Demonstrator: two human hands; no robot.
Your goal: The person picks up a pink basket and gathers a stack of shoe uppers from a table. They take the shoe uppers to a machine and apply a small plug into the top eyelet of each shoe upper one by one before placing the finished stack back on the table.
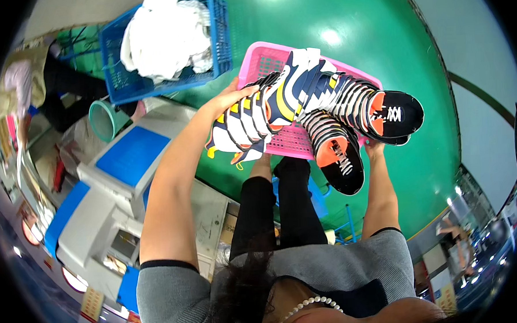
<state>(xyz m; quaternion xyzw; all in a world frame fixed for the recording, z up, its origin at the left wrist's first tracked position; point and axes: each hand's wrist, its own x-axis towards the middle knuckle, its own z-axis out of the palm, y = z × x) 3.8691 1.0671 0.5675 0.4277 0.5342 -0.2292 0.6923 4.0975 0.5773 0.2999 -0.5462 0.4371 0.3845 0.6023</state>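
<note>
A pink plastic basket (289,141) with slotted walls is held up in front of me. Nested stacks of shoe uppers lie in it. The left stack (242,123) is white, yellow and black and hangs over the basket's near left edge. Navy, white and yellow uppers (293,89) fill the middle. On the right, two striped stacks (348,103) end in black parts with orange linings and white laces. My left hand (228,100) grips the basket's left end, its fingers against the uppers. My right hand (375,148) holds the right end from below, its fingers mostly hidden.
A blue crate (221,42) heaped with white cloth (163,36) stands at the far left on the green floor (344,13). Nearer on the left are a grey machine with blue panels (132,155) and a teal bin (102,121). Another person (64,77) is beyond them.
</note>
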